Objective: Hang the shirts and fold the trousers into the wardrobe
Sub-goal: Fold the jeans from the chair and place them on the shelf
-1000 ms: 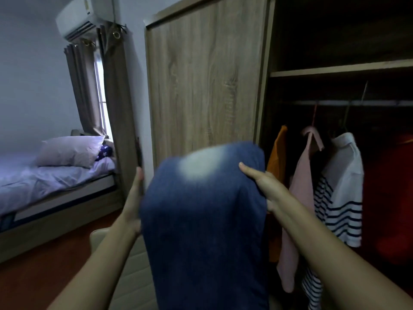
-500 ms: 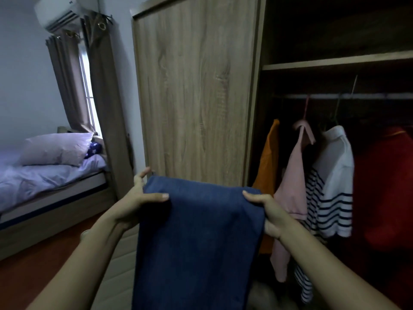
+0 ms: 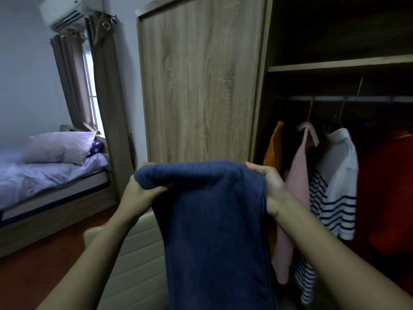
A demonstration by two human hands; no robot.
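Note:
I hold dark blue denim trousers [image 3: 214, 220] up in front of me, folded over at the top and hanging down out of view. My left hand [image 3: 138, 193] grips the top left corner and my right hand [image 3: 271, 189] grips the top right edge. Behind them stands the wooden wardrobe [image 3: 201, 86], its right side open. On its rail [image 3: 335, 98] hang an orange shirt [image 3: 273, 146], a pink shirt [image 3: 299, 180], a white shirt with navy stripes [image 3: 335, 182] and a red garment [image 3: 386, 193].
A beige padded chair [image 3: 134, 253] sits low in front of me, under the trousers. A bed [image 3: 44, 175] with a pillow stands at the left below a curtained window [image 3: 89, 86]. A shelf [image 3: 335, 64] spans the wardrobe above the rail. The floor is reddish brown.
The trousers' top edge came down from the raised position and my fingers have closed tighter round both corners, bunching the cloth. My view has shifted slightly.

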